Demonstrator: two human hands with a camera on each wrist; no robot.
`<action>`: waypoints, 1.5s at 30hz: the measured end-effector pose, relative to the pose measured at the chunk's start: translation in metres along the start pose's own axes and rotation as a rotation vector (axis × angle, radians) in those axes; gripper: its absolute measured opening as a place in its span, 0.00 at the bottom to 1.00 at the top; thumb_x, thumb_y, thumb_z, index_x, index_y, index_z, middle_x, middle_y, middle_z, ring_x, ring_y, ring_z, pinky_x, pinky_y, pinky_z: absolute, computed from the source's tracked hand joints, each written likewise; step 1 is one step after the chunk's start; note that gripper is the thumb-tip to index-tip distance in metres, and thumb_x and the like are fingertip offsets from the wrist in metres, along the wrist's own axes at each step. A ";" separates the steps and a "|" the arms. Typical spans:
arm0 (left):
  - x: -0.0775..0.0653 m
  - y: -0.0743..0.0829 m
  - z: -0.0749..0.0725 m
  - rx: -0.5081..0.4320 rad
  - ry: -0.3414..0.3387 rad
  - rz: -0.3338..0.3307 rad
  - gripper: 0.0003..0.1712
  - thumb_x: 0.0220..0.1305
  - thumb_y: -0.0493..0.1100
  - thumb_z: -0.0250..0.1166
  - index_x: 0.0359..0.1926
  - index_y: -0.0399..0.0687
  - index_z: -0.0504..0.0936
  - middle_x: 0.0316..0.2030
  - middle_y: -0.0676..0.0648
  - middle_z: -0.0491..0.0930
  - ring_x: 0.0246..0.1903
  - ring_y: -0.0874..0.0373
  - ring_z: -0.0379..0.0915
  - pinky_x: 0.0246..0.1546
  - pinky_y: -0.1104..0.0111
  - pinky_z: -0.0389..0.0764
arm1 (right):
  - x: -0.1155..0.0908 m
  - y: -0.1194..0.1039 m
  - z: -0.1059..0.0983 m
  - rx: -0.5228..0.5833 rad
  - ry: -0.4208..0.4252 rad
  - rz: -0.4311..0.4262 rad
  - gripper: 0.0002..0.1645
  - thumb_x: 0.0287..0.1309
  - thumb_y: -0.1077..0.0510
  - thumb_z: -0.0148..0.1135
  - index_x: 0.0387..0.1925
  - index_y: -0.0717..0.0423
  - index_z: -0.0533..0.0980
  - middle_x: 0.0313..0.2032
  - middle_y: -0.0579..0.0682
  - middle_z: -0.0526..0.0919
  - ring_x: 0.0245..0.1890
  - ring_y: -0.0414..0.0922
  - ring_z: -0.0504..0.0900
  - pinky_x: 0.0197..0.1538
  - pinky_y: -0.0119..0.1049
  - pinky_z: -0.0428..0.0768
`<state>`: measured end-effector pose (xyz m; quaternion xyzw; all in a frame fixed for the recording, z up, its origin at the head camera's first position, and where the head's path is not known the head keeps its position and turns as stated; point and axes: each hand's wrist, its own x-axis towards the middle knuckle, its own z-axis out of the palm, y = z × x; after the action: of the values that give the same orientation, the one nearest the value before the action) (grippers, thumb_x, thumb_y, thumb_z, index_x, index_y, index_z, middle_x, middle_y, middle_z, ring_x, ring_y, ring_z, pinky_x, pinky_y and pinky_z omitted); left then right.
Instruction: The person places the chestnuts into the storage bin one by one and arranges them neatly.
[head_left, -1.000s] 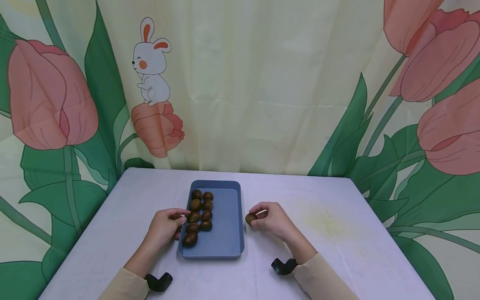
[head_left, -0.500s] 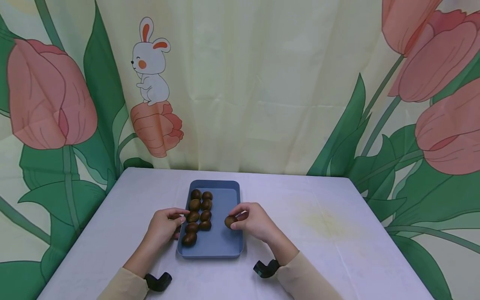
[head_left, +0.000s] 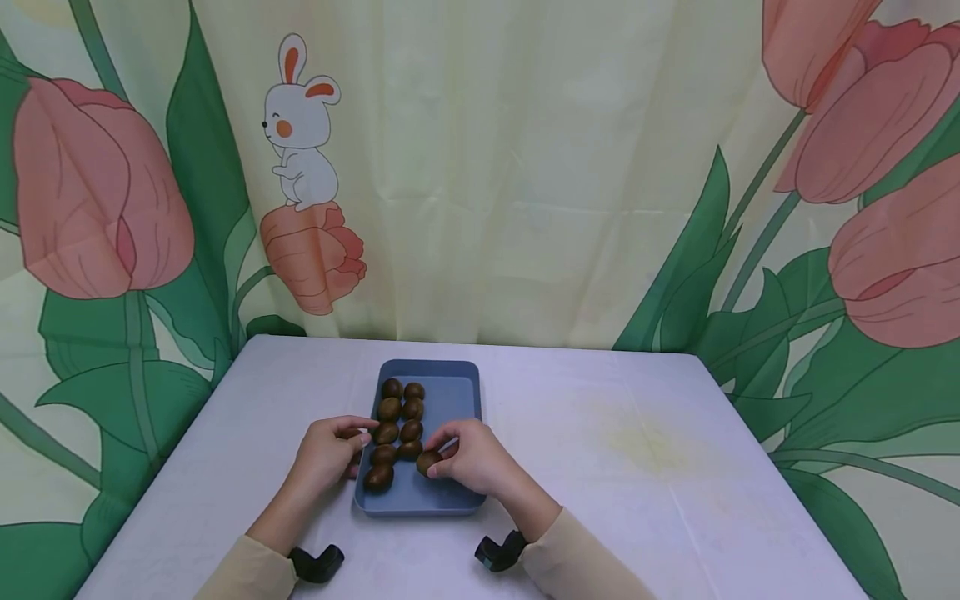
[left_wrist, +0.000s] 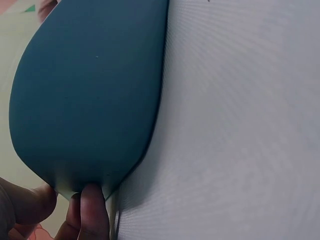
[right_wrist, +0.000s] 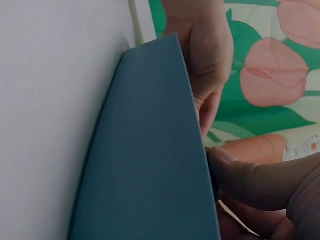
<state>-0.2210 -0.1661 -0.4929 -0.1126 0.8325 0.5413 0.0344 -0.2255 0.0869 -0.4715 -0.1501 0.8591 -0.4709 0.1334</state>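
A blue-grey rectangular tray (head_left: pixel 452 392) stands on the white-covered table. Its left half holds shiny dark brown egg-shaped balls (head_left: pixel 389 409) in two rows running away from me. My left hand (head_left: pixel 326 454) grips the tray's left rim; in the left wrist view its fingers (left_wrist: pixel 94 210) press the outer wall. Over the tray, my right hand (head_left: pixel 476 457) pinches one more brown egg-shaped ball (head_left: pixel 427 463) between thumb and fingers, at the near end of the second row. In the right wrist view the tray wall (right_wrist: pixel 150 145) hides most of that ball.
White cloth covers the table (head_left: pixel 600 433). Behind it hangs a curtain (head_left: pixel 510 183) printed with tulips and a rabbit. A black wrist device (head_left: pixel 318 564) sits at the left cuff, another black wrist device (head_left: pixel 501 552) at the right.
My right hand has carried the brown egg-shaped ball leftward from beside the tray, over its right rim, to the end of the second row. The left hand stays at the rim.
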 end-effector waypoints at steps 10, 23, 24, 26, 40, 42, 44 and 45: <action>0.003 -0.003 0.000 0.001 0.000 -0.011 0.14 0.75 0.34 0.65 0.57 0.45 0.90 0.46 0.38 0.85 0.34 0.53 0.78 0.27 0.65 0.87 | 0.000 -0.005 0.014 -0.105 -0.018 0.008 0.14 0.52 0.65 0.83 0.38 0.47 0.88 0.35 0.43 0.86 0.32 0.39 0.82 0.34 0.34 0.81; 0.002 0.000 0.000 0.004 -0.009 0.014 0.15 0.75 0.34 0.65 0.57 0.44 0.90 0.45 0.38 0.85 0.33 0.53 0.77 0.26 0.65 0.87 | -0.003 -0.006 0.021 -0.161 -0.016 -0.035 0.13 0.51 0.67 0.83 0.35 0.48 0.90 0.35 0.42 0.90 0.32 0.35 0.82 0.36 0.32 0.81; 0.002 0.000 0.000 0.005 -0.009 0.014 0.15 0.75 0.34 0.65 0.57 0.44 0.90 0.46 0.38 0.85 0.33 0.54 0.77 0.26 0.65 0.87 | -0.002 -0.005 0.022 -0.166 -0.015 -0.040 0.12 0.51 0.66 0.83 0.35 0.48 0.90 0.36 0.42 0.90 0.32 0.35 0.82 0.36 0.32 0.82; 0.002 0.000 0.000 0.007 -0.009 0.010 0.15 0.75 0.34 0.65 0.58 0.44 0.90 0.46 0.38 0.85 0.33 0.53 0.77 0.27 0.65 0.87 | -0.002 -0.004 0.024 -0.168 -0.013 -0.044 0.12 0.52 0.66 0.82 0.36 0.48 0.91 0.36 0.41 0.90 0.32 0.34 0.82 0.37 0.31 0.82; 0.001 0.000 0.000 0.000 -0.014 -0.006 0.15 0.76 0.34 0.64 0.58 0.44 0.89 0.46 0.38 0.85 0.33 0.53 0.77 0.27 0.64 0.88 | -0.002 -0.005 0.037 -0.176 0.027 -0.069 0.11 0.56 0.67 0.80 0.37 0.49 0.90 0.37 0.41 0.87 0.36 0.34 0.80 0.39 0.30 0.81; 0.001 0.000 0.000 -0.001 -0.015 -0.007 0.15 0.76 0.34 0.64 0.58 0.44 0.89 0.46 0.38 0.85 0.33 0.53 0.77 0.27 0.64 0.87 | -0.002 -0.004 0.037 -0.183 0.034 -0.070 0.11 0.56 0.67 0.80 0.37 0.48 0.90 0.36 0.41 0.87 0.36 0.34 0.80 0.40 0.30 0.81; 0.001 0.000 0.000 0.000 -0.015 -0.006 0.15 0.76 0.34 0.64 0.58 0.44 0.89 0.46 0.38 0.85 0.34 0.53 0.77 0.28 0.63 0.87 | -0.001 -0.005 0.036 -0.168 0.039 -0.073 0.12 0.57 0.68 0.79 0.37 0.48 0.90 0.36 0.40 0.88 0.36 0.33 0.81 0.40 0.30 0.81; 0.001 0.000 0.000 0.001 -0.015 -0.005 0.15 0.76 0.34 0.64 0.58 0.44 0.89 0.46 0.38 0.85 0.34 0.53 0.77 0.28 0.64 0.87 | -0.001 -0.005 0.035 -0.152 0.039 -0.073 0.12 0.57 0.68 0.78 0.37 0.48 0.90 0.36 0.41 0.88 0.35 0.33 0.81 0.40 0.30 0.82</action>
<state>-0.2217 -0.1665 -0.4931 -0.1108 0.8323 0.5414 0.0421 -0.2107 0.0575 -0.4855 -0.1817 0.8887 -0.4119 0.0874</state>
